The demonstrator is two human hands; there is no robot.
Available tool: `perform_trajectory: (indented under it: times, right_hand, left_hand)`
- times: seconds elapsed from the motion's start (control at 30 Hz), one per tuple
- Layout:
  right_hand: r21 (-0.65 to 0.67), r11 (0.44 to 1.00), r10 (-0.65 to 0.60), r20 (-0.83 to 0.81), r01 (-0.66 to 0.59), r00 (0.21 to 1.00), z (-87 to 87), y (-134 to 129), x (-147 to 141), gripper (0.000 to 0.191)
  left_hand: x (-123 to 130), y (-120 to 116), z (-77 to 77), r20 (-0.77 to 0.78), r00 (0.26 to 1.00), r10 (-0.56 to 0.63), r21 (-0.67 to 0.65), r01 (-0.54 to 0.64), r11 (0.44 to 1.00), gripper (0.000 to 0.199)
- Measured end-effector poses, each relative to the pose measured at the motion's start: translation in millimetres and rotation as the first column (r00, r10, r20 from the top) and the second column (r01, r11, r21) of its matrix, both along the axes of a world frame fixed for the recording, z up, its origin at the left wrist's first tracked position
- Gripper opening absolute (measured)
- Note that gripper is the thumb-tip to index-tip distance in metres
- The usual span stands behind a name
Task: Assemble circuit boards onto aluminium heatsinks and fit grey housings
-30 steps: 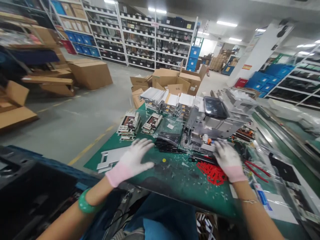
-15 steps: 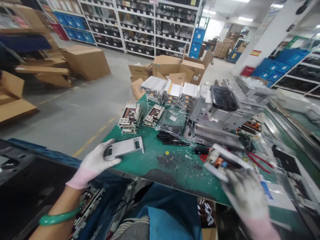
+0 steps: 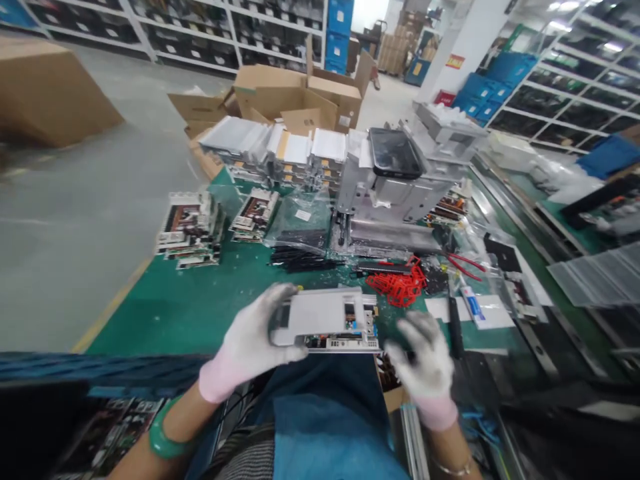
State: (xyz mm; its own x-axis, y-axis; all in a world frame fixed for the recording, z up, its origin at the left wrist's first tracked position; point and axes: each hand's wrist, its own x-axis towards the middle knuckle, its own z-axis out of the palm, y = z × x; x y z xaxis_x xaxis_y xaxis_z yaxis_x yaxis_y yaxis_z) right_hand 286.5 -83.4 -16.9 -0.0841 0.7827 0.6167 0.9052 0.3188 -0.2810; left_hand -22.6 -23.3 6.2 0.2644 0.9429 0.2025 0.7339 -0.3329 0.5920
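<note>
My left hand [image 3: 257,333], in a white glove with a pink cuff, grips the left end of a flat silver cover [image 3: 317,312]. The cover lies over an electronic module [image 3: 345,341] at the table's front edge; part of its circuit board shows at the right end and along the near side. My right hand [image 3: 423,357], gloved too, is just right of the module, its fingers apart and slightly blurred, holding nothing. Red plastic clips [image 3: 400,283] are heaped behind it.
Board stacks [image 3: 190,230] stand at the left of the green table [image 3: 135,320]. Black strips [image 3: 303,257], metal housings [image 3: 385,233] and a phone [image 3: 395,153] are behind. A black-handled tool [image 3: 455,327] and glue tube [image 3: 473,303] lie right.
The view has turned right. The cover in my left hand is now over the module, which has moved left from my right hand to the front middle. My right hand has let go of it.
</note>
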Motion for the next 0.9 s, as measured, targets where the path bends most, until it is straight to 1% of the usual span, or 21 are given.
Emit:
perform_trajectory:
  times: [0.03,0.07,0.1,0.13,0.2,0.27,0.37,0.47,0.53,0.57,0.63,0.77,0.8,0.83,0.9]
  right_hand:
    - [-0.002,0.988,-0.153,-0.035,0.153,0.988,2.3,-3.6,14.9,0.028]
    - [-0.016,0.955,-0.295,-0.054,0.295,0.954,3.5,-7.6,29.0,0.033]
    - [-0.042,0.910,-0.413,-0.053,0.412,0.909,3.6,-11.7,41.6,0.038]
    - [-0.076,0.864,-0.501,-0.033,0.497,0.865,2.7,-15.6,52.2,0.044]
    - [-0.141,0.784,-0.608,0.025,0.605,0.794,-1.6,-22.0,66.8,0.051]
    - [-0.207,0.721,-0.660,0.089,0.662,0.746,-6.8,-25.1,73.4,0.053]
    - [-0.330,0.639,-0.680,0.181,0.695,0.711,-11.5,-23.1,74.9,0.053]
    - [-0.432,0.543,-0.692,0.256,0.720,0.675,-10.4,-15.9,74.3,0.054]
    - [-0.467,0.484,-0.708,0.289,0.740,0.645,-8.3,-10.6,74.8,0.056]
    - [-0.477,0.464,-0.712,0.300,0.746,0.635,-7.4,-8.2,75.3,0.057]
    - [-0.490,0.445,-0.716,0.309,0.750,0.626,-6.3,-4.4,76.8,0.058]
    - [-0.476,0.450,-0.745,0.266,0.756,0.611,-5.6,-1.5,84.1,0.053]
    - [-0.459,0.467,-0.759,0.230,0.756,0.609,-5.0,-1.7,87.1,0.052]
    - [-0.444,0.498,-0.766,0.177,0.745,0.617,-4.1,-2.2,90.1,0.051]
    - [-0.446,0.571,-0.771,-0.003,0.689,0.637,-1.0,-4.1,94.3,0.048]
  left_hand:
    - [11.3,-1.4,-4.0,-0.015,0.998,-0.064,0.001,0.064,0.998,0.082]
    - [21.3,-2.6,-7.8,-0.040,0.993,-0.115,0.001,0.115,0.993,0.083]
    - [29.7,-3.2,-11.2,-0.070,0.986,-0.151,0.005,0.152,0.988,0.084]
    - [36.4,-3.1,-14.0,-0.103,0.980,-0.172,0.009,0.174,0.985,0.084]
    - [44.3,-0.4,-16.9,-0.156,0.972,-0.178,0.034,0.185,0.982,0.085]
    - [45.9,4.1,-16.5,-0.196,0.964,-0.179,0.061,0.194,0.979,0.086]
    - [42.0,10.4,-11.9,-0.251,0.943,-0.216,0.073,0.241,0.968,0.084]
    - [38.5,13.2,-6.9,-0.297,0.920,-0.256,0.058,0.285,0.957,0.082]
    - [38.4,14.0,-4.0,-0.308,0.911,-0.274,0.040,0.300,0.953,0.081]
    - [38.8,14.5,-2.8,-0.308,0.908,-0.285,0.028,0.308,0.951,0.080]
    - [39.4,16.4,-1.2,-0.304,0.900,-0.313,0.003,0.329,0.944,0.080]
    - [36.3,22.7,-2.4,-0.299,0.884,-0.360,-0.040,0.365,0.930,0.090]
    - [34.8,23.9,-3.5,-0.296,0.881,-0.369,-0.048,0.372,0.927,0.092]
    - [33.4,24.6,-4.8,-0.294,0.879,-0.376,-0.054,0.378,0.924,0.093]
    - [31.7,23.8,-7.1,-0.285,0.875,-0.390,-0.047,0.394,0.918,0.091]
